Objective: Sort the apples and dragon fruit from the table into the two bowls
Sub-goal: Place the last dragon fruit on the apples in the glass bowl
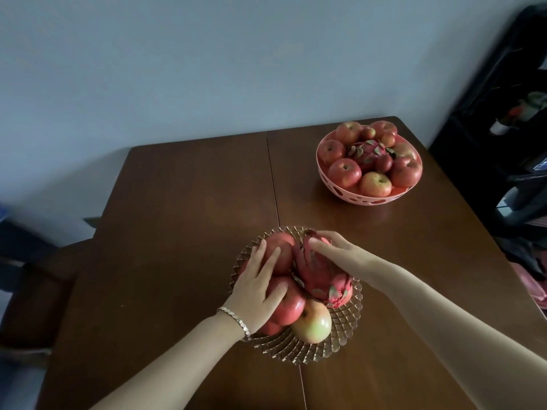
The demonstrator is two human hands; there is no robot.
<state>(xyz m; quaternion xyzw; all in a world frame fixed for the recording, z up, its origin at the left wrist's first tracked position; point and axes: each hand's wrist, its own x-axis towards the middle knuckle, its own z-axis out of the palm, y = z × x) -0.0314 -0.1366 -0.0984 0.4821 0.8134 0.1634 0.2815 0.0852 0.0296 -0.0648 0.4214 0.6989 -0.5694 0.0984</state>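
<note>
Head view: both hands are down in the glass bowl [340, 340] at the near middle of the wooden table [183, 202]. The left hand [260, 287] lies flat, fingers spread wide, across two red apples [291, 306], resting on them rather than gripping. A bracelet [236, 319] circles that wrist. The right hand [337, 250] comes in from the right, its fingers loosely curved over the far end of the dragon fruit [319, 276]. Whether they have closed on it cannot be told from here.

The relation that matters is that the dragon fruit's long axis runs from far-left to near-right. The right hand sits over the far end, while the near end lies against the bowl's right rim. The right hand is plainly the nearer one to it. The left hand is just beside the fruit, touching the apples on its left. A green-red apple [312, 322] sits at the near side of the bowl.

The pink perforated bowl [355, 193] stands far right, well apart, heaped with apples around a second dragon fruit [368, 152]. No fruit lies loose on the table, so the sorting looks close to finished.
</note>
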